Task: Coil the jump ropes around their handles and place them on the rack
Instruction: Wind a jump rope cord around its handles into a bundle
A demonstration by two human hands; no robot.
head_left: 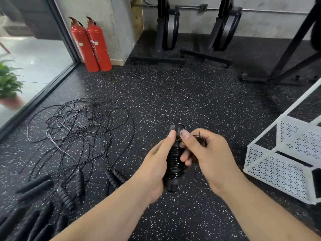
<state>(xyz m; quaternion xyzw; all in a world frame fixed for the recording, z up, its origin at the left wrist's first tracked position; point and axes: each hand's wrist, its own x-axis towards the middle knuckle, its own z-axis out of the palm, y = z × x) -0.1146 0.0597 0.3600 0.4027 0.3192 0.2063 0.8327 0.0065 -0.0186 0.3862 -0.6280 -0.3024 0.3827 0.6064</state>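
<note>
The person stands over a dark speckled rubber floor (182, 94), both bare hands raised in front of them. The left hand (154, 164) is wrapped around a pair of black jump-rope handles (173, 162) held upright together, thumb pressed along the upper part, fingers (171, 134) closed firmly on the bundle. Glossy black cord is already wound in tight turns around the middle of the handles. The right hand (206, 153) sits just beside it, thumb and forefinger pinching the last short loop of cord (199, 137) near the top of the handles; its other fingers curl loosely against the coil.

Down to the left on the floor lies a tangle of loose ropes (78, 122), thin black cords looping over one another, with their ribbed handles (115, 177) lying at the near edge. More black handles (34, 188) lie in a blurred cluster at the lower left corner.

To the right stands a white perforated metal rack (278, 169), well apart from the held bundle. I cannot see anything resting on its visible shelves.

Two red fire extinguishers (92, 44) stand against the far concrete wall beside a glass panel, a potted plant (8, 82) is behind the glass, and black exercise machines (166, 28) line the back wall.
</note>
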